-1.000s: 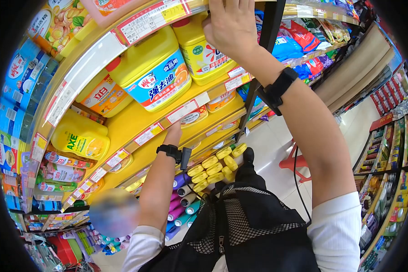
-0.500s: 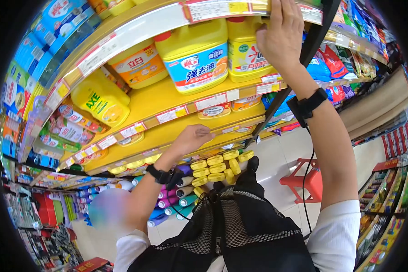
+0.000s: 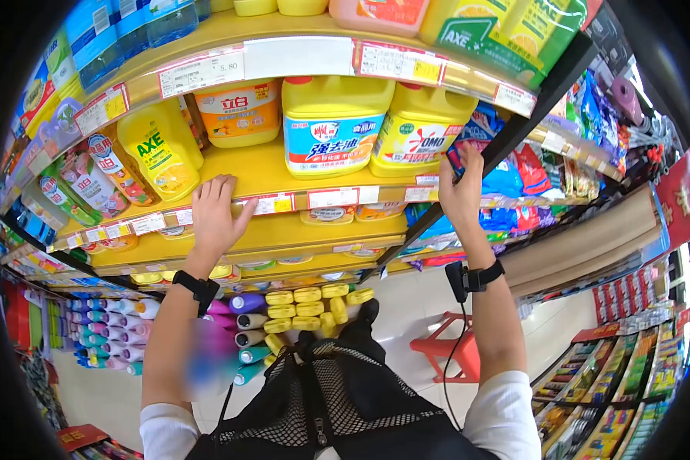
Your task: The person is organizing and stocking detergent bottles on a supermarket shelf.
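My left hand (image 3: 218, 216) lies with fingers spread over the front edge of the middle shelf (image 3: 257, 172), across its price strip. Just behind it stands a yellow AXE dish soap bottle (image 3: 159, 157), tilted in this view. My right hand (image 3: 461, 192) is raised at the shelf's right end, thumb and fingers apart, beside a yellow OMO jug (image 3: 418, 134). A dark blue and red packet (image 3: 456, 159) shows between its thumb and fingers; I cannot tell whether they touch it. Left of the OMO jug is a larger yellow jug with a blue label (image 3: 331, 138).
An orange-labelled jug (image 3: 239, 115) stands farther left. The dark shelf post (image 3: 506, 146) rises by my right hand. On the floor are yellow-capped bottles (image 3: 308, 309) near my feet and a red stool (image 3: 446, 349) to the right. A cable (image 3: 458, 345) hangs from the right wrist.
My right hand has come down from the upper shelf edge to beside the OMO jug. My left hand has moved left onto the shelf edge, fingers spread. The view has shifted.
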`<action>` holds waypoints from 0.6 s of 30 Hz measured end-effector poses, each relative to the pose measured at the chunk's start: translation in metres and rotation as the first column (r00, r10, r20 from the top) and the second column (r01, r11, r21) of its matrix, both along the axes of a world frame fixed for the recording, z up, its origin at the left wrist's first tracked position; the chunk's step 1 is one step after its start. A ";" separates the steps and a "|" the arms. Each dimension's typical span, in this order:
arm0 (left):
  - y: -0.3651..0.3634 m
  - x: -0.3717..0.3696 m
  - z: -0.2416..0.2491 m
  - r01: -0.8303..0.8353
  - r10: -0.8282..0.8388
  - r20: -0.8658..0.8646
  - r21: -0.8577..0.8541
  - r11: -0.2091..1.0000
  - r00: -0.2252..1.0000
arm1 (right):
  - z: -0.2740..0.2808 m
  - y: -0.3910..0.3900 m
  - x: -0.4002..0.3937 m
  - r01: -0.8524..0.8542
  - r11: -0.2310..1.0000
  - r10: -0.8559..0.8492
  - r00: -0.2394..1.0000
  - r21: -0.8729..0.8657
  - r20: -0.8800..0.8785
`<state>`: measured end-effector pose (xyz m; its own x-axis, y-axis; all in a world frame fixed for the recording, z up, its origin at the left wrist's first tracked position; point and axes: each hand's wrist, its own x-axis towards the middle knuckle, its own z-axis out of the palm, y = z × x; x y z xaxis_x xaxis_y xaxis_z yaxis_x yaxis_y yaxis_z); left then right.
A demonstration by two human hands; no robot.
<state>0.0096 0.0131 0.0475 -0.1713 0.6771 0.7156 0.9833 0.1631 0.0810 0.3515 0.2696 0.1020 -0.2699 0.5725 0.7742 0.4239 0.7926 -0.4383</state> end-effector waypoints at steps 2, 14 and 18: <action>0.002 0.001 -0.010 -0.037 0.037 -0.031 0.017 0.999 0.999 | -0.001 0.007 -0.001 -0.119 0.927 0.052 0.980 -0.356 -0.191; -0.001 -0.002 -0.032 -0.062 0.069 -0.073 0.091 0.994 0.995 | 0.007 0.024 -0.025 -0.363 0.654 0.209 0.930 -0.663 -0.303; 0.001 0.000 -0.033 -0.079 0.087 -0.082 0.103 0.992 0.993 | 0.002 0.026 -0.027 -0.333 0.674 0.227 0.943 -0.659 -0.244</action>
